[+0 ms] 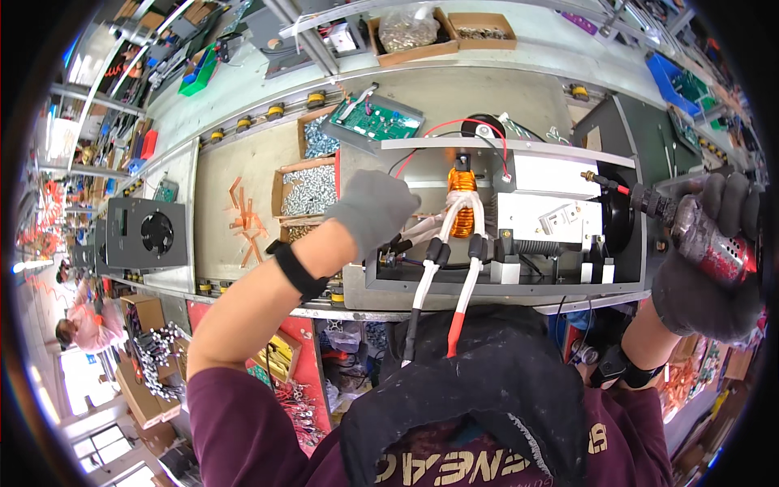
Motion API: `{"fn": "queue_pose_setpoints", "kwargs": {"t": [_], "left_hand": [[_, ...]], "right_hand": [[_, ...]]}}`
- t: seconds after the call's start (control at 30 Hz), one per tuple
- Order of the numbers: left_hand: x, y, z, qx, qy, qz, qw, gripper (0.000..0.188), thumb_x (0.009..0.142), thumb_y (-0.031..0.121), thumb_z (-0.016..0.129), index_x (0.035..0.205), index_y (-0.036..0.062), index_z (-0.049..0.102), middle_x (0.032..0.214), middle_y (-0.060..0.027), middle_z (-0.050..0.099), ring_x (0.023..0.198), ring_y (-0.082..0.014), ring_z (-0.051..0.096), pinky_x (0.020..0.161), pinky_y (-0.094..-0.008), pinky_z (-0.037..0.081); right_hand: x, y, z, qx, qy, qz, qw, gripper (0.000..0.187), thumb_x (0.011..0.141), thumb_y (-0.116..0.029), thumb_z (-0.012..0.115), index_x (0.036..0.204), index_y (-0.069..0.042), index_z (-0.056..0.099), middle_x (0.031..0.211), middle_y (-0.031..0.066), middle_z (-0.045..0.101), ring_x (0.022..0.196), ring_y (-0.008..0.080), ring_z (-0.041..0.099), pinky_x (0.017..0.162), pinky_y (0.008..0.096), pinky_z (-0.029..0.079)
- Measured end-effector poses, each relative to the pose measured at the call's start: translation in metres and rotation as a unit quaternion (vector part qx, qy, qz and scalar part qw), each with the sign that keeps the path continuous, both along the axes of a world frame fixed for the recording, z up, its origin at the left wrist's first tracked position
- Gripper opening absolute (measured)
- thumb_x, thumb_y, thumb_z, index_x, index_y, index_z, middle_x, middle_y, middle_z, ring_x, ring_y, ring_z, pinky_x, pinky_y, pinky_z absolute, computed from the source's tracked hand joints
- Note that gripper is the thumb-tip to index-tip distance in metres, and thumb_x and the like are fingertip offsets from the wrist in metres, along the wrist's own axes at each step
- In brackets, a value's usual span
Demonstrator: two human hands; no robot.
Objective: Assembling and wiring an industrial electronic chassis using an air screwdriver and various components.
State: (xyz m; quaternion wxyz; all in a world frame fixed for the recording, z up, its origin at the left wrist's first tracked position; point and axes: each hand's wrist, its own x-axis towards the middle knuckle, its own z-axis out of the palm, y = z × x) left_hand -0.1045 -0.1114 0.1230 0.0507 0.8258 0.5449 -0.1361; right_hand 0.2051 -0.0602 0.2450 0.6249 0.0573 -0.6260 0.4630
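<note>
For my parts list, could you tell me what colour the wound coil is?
Copper-orange coil, head view.

A green printed circuit board (375, 119) lies tilted on the counter (235, 166) beyond the open metal chassis. Just left of it stand two open cardboard boxes of small silver screws (309, 189). Loose orange plastic strips (246, 217) lie scattered further left, near a dark grey metal panel with a round fan grille (148, 233). Farther back sit a brown cardboard tray holding a clear plastic bag (410, 30) and a blue plastic bin (667, 79).

left hand (375, 209) fingertips: hidden inside chassis (503, 280) | screwdriver (698, 231) tip: too small
</note>
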Motion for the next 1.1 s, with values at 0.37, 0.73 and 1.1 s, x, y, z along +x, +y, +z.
{"fn": "queue_pose_setpoints", "kwargs": {"t": [0.37,0.73,1.1], "left_hand": [[0.051,0.028,-0.011,-0.255,0.338,-0.193,0.885,0.019,0.072,0.024,0.071,0.090,0.0181,0.071,0.085,0.0002,0.067,0.086,-0.0212,0.065,0.067,-0.0310,0.046],[0.030,0.031,-0.055,-0.458,-0.218,-0.069,0.859,0.021,0.076,0.011,0.063,0.094,0.0008,0.062,0.079,-0.0097,0.064,0.069,-0.0171,0.062,0.061,-0.0296,0.050],[0.027,0.007,-0.107,-0.515,-0.519,-0.024,0.682,0.015,0.082,0.012,0.056,0.088,-0.0011,0.062,0.075,-0.0112,0.061,0.071,-0.0194,0.060,0.063,-0.0325,0.049]], "right_hand": [[0.022,0.004,-0.013,-0.010,0.079,-0.002,0.997,0.039,0.086,-0.032,0.056,0.099,0.004,0.049,0.084,0.0136,0.053,0.066,0.0210,0.050,0.058,0.0375,0.043],[0.013,-0.030,-0.051,-0.194,0.006,-0.096,0.976,0.034,0.076,-0.033,0.060,0.103,-0.013,0.053,0.077,0.0010,0.037,0.064,0.0138,0.039,0.054,0.0273,0.035],[-0.041,-0.030,-0.118,-0.381,0.021,-0.079,0.921,0.044,0.079,-0.025,0.070,0.111,-0.007,0.046,0.086,0.0127,0.058,0.078,0.0217,0.060,0.075,0.0397,0.053]]}}
